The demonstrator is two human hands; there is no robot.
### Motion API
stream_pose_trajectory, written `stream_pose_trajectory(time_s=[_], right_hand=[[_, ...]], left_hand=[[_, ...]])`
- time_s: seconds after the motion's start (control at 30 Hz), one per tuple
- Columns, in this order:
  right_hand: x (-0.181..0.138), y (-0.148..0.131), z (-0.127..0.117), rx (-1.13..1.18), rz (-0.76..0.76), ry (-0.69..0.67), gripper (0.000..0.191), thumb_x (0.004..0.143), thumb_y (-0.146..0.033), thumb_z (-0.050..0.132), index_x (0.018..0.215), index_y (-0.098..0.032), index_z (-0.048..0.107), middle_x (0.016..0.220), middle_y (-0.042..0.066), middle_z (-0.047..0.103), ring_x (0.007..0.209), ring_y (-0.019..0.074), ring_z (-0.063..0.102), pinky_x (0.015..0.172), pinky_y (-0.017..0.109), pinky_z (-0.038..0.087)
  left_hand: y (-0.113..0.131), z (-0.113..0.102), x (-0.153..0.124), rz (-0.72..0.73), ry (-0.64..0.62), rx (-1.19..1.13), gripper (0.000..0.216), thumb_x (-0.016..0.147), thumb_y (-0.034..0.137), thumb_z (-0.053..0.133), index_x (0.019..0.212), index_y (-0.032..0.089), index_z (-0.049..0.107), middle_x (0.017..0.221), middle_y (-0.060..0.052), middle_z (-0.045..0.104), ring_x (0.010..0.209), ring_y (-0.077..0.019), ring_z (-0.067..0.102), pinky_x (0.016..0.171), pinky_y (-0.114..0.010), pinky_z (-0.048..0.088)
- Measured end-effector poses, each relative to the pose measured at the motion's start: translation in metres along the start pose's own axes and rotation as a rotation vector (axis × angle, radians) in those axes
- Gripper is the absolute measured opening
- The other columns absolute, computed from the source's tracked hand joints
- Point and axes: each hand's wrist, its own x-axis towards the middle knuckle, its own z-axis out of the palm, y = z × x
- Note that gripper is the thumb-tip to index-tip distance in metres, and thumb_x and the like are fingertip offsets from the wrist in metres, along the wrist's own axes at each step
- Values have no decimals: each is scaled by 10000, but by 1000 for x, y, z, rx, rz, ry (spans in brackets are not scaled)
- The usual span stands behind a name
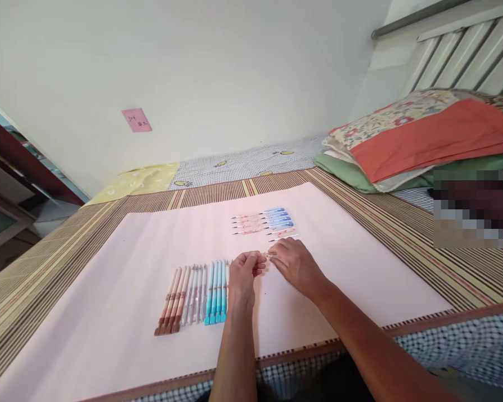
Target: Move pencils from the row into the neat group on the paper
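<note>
My left hand (247, 271) and my right hand (295, 262) meet above the pink sheet (109, 268), fingertips pinched close together. A small, thin piece sits between them, too small to name. To the left of my left hand lie rows of pens: peach pens with brown ends (174, 301), clear whitish pens (195, 296) and turquoise pens (216, 290). My left wrist partly covers another pen beside the turquoise ones. Beyond my hands lie blue-ended pen parts (280, 219) with dark tips, and pinkish clear pen parts (248, 223). A thin refill-like stick lies just behind my right hand.
The sheet rests on a striped mat (402, 245) over a bed. Folded bedding with a red and floral cover (431, 139) is piled at the right. Behind stands a pale wall (235, 72) with a pink note (136, 120).
</note>
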Motion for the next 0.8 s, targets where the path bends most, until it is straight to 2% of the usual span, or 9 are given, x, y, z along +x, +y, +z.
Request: stream_pose_trajectory(time_s=[0.1, 0.2, 0.3, 0.5, 0.8], right_hand=[[0, 3, 1, -17, 14, 12, 103, 961, -178, 555, 947, -189, 656, 936, 74, 682, 904, 233, 575, 807, 351, 382], [-1, 12, 2, -29, 40, 7, 124, 955, -174, 548, 943, -190, 671, 936, 68, 686, 912, 227, 573, 815, 348, 383], [-2, 33, 1, -55, 97, 2, 133, 934, -168, 558, 934, -197, 688, 957, 70, 693, 927, 229, 570, 817, 344, 391], [-7, 79, -4, -149, 296, 7, 153, 866, -142, 596, 928, -196, 725, 1002, 90, 680, 925, 242, 559, 823, 337, 408], [3, 84, 3, -149, 280, -37, 180, 910, -166, 565, 952, -211, 735, 988, 76, 661, 915, 223, 554, 820, 319, 398]], left_hand=[[-1, 0, 1, -28, 37, -45, 513, 712, 563, 789, 938, 107, 723, 772, -107, 744, 591, -131, 628, 554, -235, 429], [1, -1, 2, -29, 112, -67, 577, 745, 602, 758, 1042, 110, 694, 759, -84, 731, 564, -128, 621, 535, -235, 419], [4, -2, 1, -30, 136, -94, 551, 745, 575, 768, 1017, 101, 690, 720, -65, 707, 553, -116, 607, 536, -227, 404], [5, -2, -1, -57, 61, -118, 498, 689, 503, 810, 957, 95, 711, 730, -64, 703, 574, -109, 600, 544, -225, 392], [8, 0, -3, -79, 49, -131, 453, 686, 460, 811, 938, 97, 712, 723, -56, 696, 568, -109, 594, 541, -228, 388]])
